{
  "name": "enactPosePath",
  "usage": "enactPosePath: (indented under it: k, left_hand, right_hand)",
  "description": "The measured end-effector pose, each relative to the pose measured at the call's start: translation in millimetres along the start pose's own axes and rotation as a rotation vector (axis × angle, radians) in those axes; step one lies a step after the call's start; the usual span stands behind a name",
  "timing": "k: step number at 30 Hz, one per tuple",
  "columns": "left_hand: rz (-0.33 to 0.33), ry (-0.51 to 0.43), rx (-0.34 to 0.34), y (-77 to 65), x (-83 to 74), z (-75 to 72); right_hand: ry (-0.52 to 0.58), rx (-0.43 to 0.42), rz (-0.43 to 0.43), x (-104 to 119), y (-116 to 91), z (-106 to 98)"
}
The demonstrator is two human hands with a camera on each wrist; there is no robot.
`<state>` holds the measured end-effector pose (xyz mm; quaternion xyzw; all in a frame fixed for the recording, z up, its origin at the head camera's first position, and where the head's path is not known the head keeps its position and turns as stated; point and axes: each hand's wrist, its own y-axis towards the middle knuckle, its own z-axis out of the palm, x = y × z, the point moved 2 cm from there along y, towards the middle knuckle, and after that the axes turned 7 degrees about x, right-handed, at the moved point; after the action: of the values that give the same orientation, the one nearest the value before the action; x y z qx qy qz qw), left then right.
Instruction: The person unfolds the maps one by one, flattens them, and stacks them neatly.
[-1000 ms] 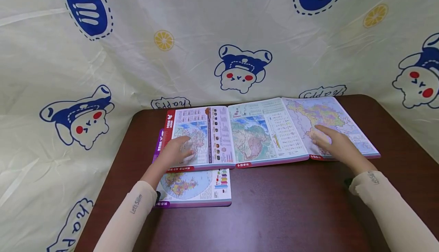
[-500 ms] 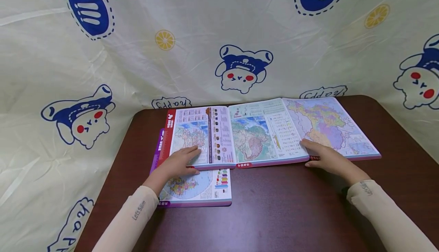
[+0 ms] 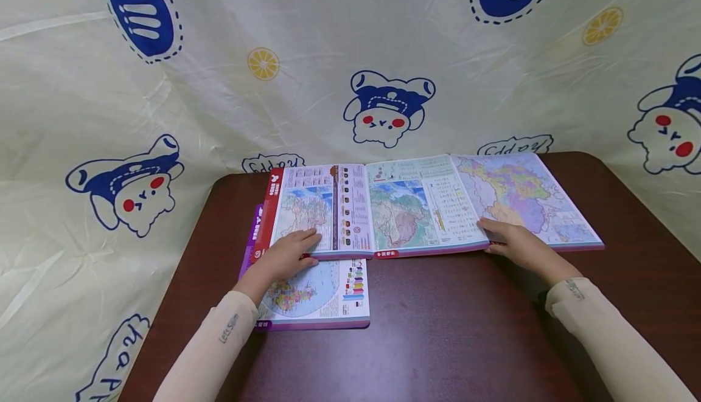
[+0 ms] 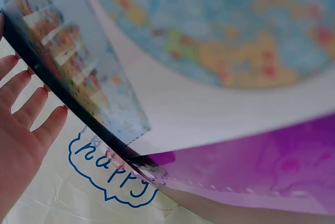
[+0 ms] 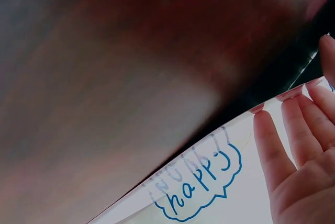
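Observation:
A red-edged fold-out map [image 3: 402,225] lies spread in three panels along the back of the table. Under its left panel a purple-edged map [image 3: 328,314] sticks out toward the front. My left hand [image 3: 279,261] rests straight fingers on the left panel near its front edge, thumb at that edge. Spread fingers [image 4: 47,124] touch the glossy surface in the left wrist view. My right hand [image 3: 520,245] lays its fingers at the front of the fold between middle and right panels, thumb at the edge. Its fingers [image 5: 275,150] are straight in the right wrist view.
The dark brown table [image 3: 438,323] extends in front of the maps. A pale curtain [image 3: 306,110] with blue bear prints and orange slices hangs right behind the table's back edge and down its left side.
Both hands came down from over the panels to the front edge of the red-edged map. That map has since shifted slightly toward the back, while the purple-edged one stays put.

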<state>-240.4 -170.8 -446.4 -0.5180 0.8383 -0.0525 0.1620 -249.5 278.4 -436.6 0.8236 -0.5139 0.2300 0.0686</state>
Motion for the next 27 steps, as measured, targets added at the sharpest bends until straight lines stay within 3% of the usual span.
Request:
enactPosePath:
  k: [4, 7, 10, 13, 16, 18, 21, 24, 27]
  left_hand:
    - [0.005, -0.036, -0.02, 0.2, 1.5, -2.3]
    - [-0.024, -0.103, -0.072, -1.9, 5.8, -6.2]
    - [-0.115, -0.265, -0.14, -7.6, 13.9, -12.0]
    - [-0.251, -0.491, -0.206, -17.8, 24.9, -18.2]
    - [-0.391, -0.613, -0.228, -31.0, 37.4, -21.7]
    - [-0.472, -0.625, -0.2, -40.0, 44.8, -22.2]
    - [-0.558, -0.567, -0.121, -51.8, 51.8, -20.2]
    - [-0.594, -0.515, -0.06, -58.7, 54.2, -15.8]
    - [-0.612, -0.472, -0.043, -61.7, 53.9, -11.4]
  right_hand:
    - [0.01, 0.014, 0.023, -1, 1, 0]
    - [0.026, 0.026, 0.039, -1, 1, 0]
    - [0.04, 0.032, 0.047, -2, 2, 0]
    - [0.056, 0.033, 0.054, -2, 2, 0]
    - [0.072, 0.035, 0.057, -2, 2, 1]
    - [0.077, 0.037, 0.056, -1, 2, 1]
    - [0.082, 0.039, 0.052, -1, 1, 1]
    - [0.079, 0.035, 0.045, 0, 1, 0]
    - [0.076, 0.031, 0.038, -1, 0, 0]
